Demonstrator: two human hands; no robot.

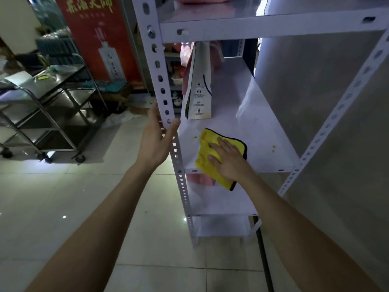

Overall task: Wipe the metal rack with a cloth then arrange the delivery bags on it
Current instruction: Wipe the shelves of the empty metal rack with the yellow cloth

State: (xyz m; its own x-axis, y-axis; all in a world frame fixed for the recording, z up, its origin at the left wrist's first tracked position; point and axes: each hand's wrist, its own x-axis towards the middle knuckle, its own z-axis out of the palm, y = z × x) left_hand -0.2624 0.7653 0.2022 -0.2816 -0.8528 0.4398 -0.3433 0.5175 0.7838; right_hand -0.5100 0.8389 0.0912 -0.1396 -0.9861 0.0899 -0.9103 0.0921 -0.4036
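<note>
Closest, the right hand (pixel 228 160) lies flat with fingers spread, pressing the yellow cloth (pixel 207 142) onto the front of the middle shelf (pixel 252 131) of the metal rack (pixel 263 28). The cloth looks soft and limp and droops over the edge, so a flat palm should drive it best. Just beyond, the left hand (pixel 154 138) braces the front upright (pixel 160 77) with straight fingers. Farther back on that shelf a white delivery bag (pixel 199 89) stands upright. It is probably light and crushable and best lifted by its top.

right hand (pixel 228 163) flat on yellow cloth (pixel 210 159), white shelf (pixel 252 131)
</note>
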